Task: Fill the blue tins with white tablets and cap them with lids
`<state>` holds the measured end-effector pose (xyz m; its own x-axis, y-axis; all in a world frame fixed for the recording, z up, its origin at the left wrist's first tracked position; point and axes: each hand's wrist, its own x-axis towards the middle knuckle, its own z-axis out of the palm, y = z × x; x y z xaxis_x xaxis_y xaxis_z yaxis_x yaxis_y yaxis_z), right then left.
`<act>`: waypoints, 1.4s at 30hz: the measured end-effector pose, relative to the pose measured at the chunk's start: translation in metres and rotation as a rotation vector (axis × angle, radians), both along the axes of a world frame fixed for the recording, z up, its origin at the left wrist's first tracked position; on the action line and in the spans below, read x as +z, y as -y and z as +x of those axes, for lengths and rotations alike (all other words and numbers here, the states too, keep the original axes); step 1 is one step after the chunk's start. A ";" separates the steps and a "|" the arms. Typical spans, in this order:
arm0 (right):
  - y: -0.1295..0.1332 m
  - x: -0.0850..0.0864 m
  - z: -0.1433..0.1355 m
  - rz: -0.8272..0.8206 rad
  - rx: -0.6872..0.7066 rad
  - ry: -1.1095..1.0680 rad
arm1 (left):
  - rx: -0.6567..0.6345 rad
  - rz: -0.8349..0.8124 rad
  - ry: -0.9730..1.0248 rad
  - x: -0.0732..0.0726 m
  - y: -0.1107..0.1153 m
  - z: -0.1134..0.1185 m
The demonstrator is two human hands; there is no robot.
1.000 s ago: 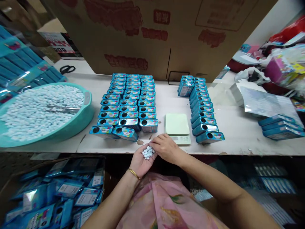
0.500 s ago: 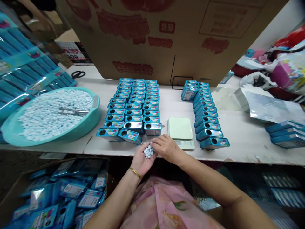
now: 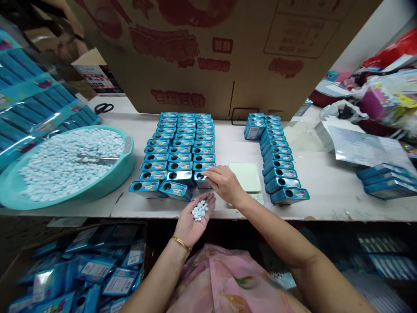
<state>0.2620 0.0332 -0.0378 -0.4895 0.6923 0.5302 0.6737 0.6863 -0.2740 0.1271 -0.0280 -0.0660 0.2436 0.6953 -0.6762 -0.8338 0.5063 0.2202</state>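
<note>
My left hand [image 3: 188,225] is palm up and cupped, holding a small heap of pale blue-white candies [image 3: 200,210]. Above and to its right, my right hand [image 3: 226,183] has its fingertips pinched together at the dark round hole of a blue tin [image 3: 203,184]. That tin stands at the front of the third column. Whatever is between the fingertips is too small to make out. Several more upright blue tins [image 3: 180,157] with holes in their tops fill the rows on the left. Right of the hand lies a pale green kitchen scale [image 3: 248,176], partly covered by my wrist.
A teal basin [image 3: 129,163] full of candies, with a metal utensil [image 3: 97,159], stands left. Another row of tins [image 3: 276,160] lies right of the scale. A large cardboard box [image 3: 182,74] walls off the back. Scissors [image 3: 104,108] lie behind the basin. Below left, a carton holds loose tins [image 3: 91,267].
My right hand has left the candies in my left palm and moved up and slightly left to the tin's hole. My left hand has opened wider and dropped slightly lower. The view has shifted a little.
</note>
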 end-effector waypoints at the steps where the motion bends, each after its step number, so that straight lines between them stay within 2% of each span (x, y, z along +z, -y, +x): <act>1: 0.007 0.003 0.011 -0.002 -0.026 0.023 | -0.008 -0.006 -0.010 -0.001 0.002 -0.002; 4: 0.042 0.010 0.065 0.011 -0.203 0.109 | -0.011 -0.025 -0.054 -0.009 0.008 -0.010; 6: 0.069 0.012 0.109 0.022 -0.423 0.159 | -0.014 -0.047 -0.077 -0.016 0.012 -0.012; 8: 0.090 0.008 0.149 -0.013 -0.579 0.280 | -0.034 -0.068 -0.077 -0.020 0.014 -0.010; 10: 0.101 0.000 0.177 -0.060 -0.634 0.369 | -0.062 -0.074 -0.062 -0.022 0.016 -0.004; 12: 0.104 -0.008 0.190 -0.071 -0.636 0.383 | -0.086 -0.070 -0.048 -0.020 0.017 0.004; 17: 0.108 -0.019 0.189 -0.014 -0.626 0.293 | -0.105 -0.068 -0.040 -0.013 0.022 0.013; 21: 0.113 -0.019 0.189 -0.016 -0.543 0.256 | -0.106 -0.078 -0.051 -0.015 0.028 0.008; 26: 0.104 -0.016 0.194 -0.068 -0.506 0.127 | -0.115 -0.077 -0.048 -0.017 0.031 0.007; 32: 0.110 -0.011 0.193 -0.104 -0.517 0.368 | -0.123 -0.075 -0.051 -0.018 0.035 0.008; 34: 0.116 -0.004 0.187 -0.084 -0.537 0.412 | -0.126 -0.082 -0.046 -0.018 0.035 0.008; 37: 0.118 0.014 0.172 -0.042 -0.524 0.446 | -0.140 -0.084 -0.029 -0.017 0.036 0.008; 39: 0.110 0.029 0.156 -0.008 -0.493 0.447 | -0.147 -0.079 -0.026 -0.016 0.036 0.011; 42: 0.084 0.043 0.126 0.025 -0.409 0.497 | -0.161 -0.072 -0.024 -0.014 0.036 0.016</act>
<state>0.3880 -0.0505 0.0055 -0.3801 0.8654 0.3267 0.9248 0.3490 0.1514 0.1427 -0.0639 -0.0796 0.3308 0.5983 -0.7298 -0.7357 0.6479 0.1976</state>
